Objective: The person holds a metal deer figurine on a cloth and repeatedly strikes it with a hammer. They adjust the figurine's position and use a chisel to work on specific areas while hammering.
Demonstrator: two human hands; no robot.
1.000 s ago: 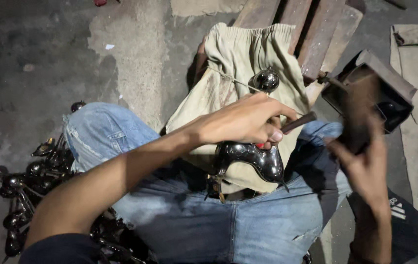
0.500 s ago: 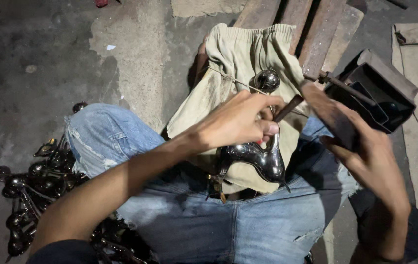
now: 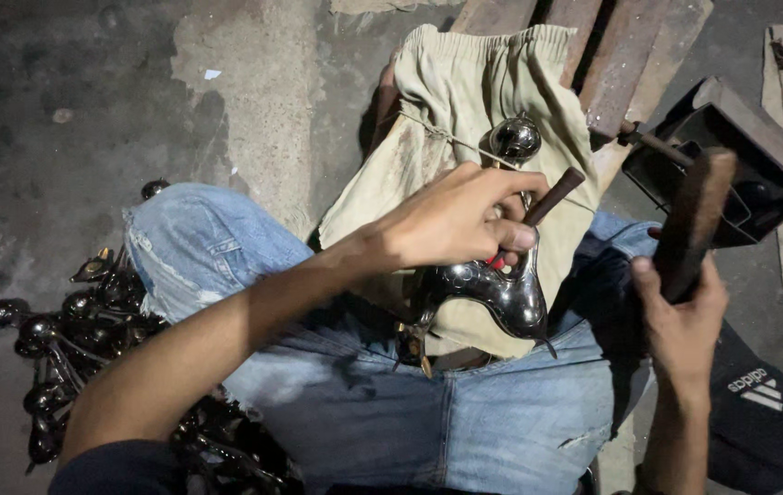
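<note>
I sit in blue jeans [image 3: 465, 422] with a beige cloth [image 3: 465, 82] spread over my lap. A shiny chrome-coloured metal piece [image 3: 501, 289] lies on the cloth, and its round polished knob [image 3: 514, 137] shows farther up. My left hand [image 3: 456, 220] grips a short brown-handled punch [image 3: 554, 195] whose tip is set against the shiny piece. My right hand [image 3: 680, 321] holds a dark wooden mallet [image 3: 696, 215] raised off to the right, apart from the punch.
A heap of several dark, unpolished metal pieces [image 3: 52, 339] lies on the concrete floor at my left. Rusty metal bars [image 3: 630, 55] run behind the cloth. A black metal box [image 3: 731, 156] sits at the right, with a black garment [image 3: 763, 403] below it.
My right hand swung the mallet down onto the punch half a second ago and has now drawn it back up to the right. My left hand stays on the punch.
</note>
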